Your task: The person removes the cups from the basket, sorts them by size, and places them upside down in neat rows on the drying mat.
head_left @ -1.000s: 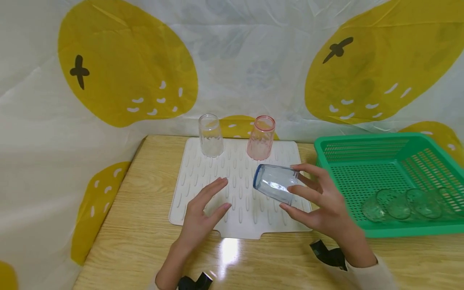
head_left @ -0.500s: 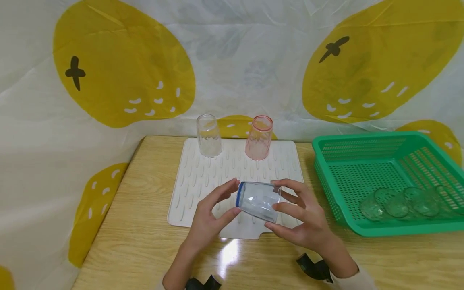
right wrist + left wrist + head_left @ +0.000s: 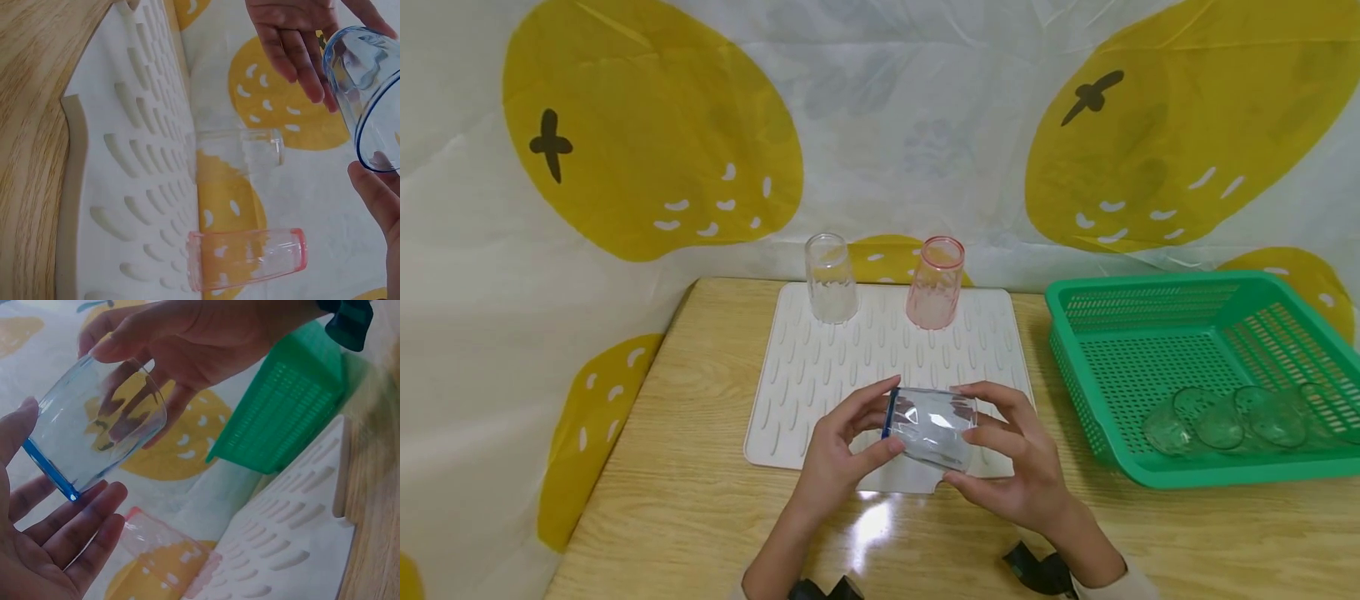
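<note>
Both hands hold a clear drinking glass with a blue-tinted base, lying on its side above the front of the white drying mat. My left hand grips the blue base end, its thumb on the near side and fingers on the far side. At the open rim end, my right hand pinches the glass between thumb and fingers. In the left wrist view the blue base lies between the left thumb and fingers. Behind, a clear glass and a pink glass stand upside down on the mat.
To the right, a green plastic basket holds several clear glasses lying along its front side. Mat and basket sit on a wooden table. A white cloth with yellow fruit prints hangs behind and at the left.
The right hand has brought the glass left and nearer the body, still on its side. The left hand has moved right from beside it and taken hold of the blue base.
</note>
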